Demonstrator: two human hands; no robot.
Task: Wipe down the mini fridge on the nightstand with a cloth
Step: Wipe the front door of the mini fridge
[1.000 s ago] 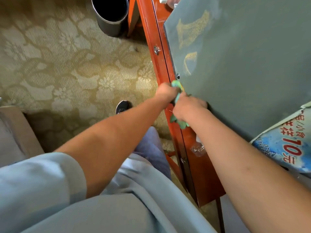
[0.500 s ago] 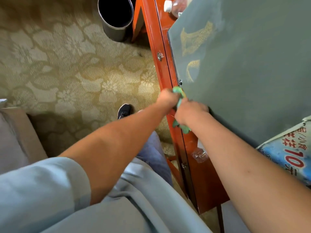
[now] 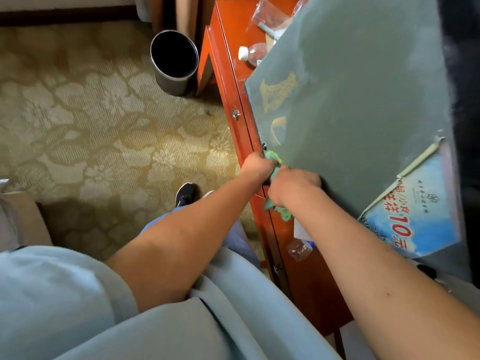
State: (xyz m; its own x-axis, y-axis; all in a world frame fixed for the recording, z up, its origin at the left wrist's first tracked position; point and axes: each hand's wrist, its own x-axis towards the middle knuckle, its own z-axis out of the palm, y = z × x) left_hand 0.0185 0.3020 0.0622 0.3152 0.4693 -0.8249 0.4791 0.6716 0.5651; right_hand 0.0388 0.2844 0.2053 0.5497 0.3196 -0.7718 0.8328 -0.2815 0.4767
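Both arms reach forward, fists together at near left edge of grey mini fridge [image 3: 350, 105] on red surface [image 3: 306, 287]. Left hand [image 3: 257, 166] and right hand [image 3: 292, 184] each clench green cloth [image 3: 275, 211], bunched between them, tail hanging below right hand.

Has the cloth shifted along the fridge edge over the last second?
No. The green cloth sits just below the edge screw as before; only the camera moved.
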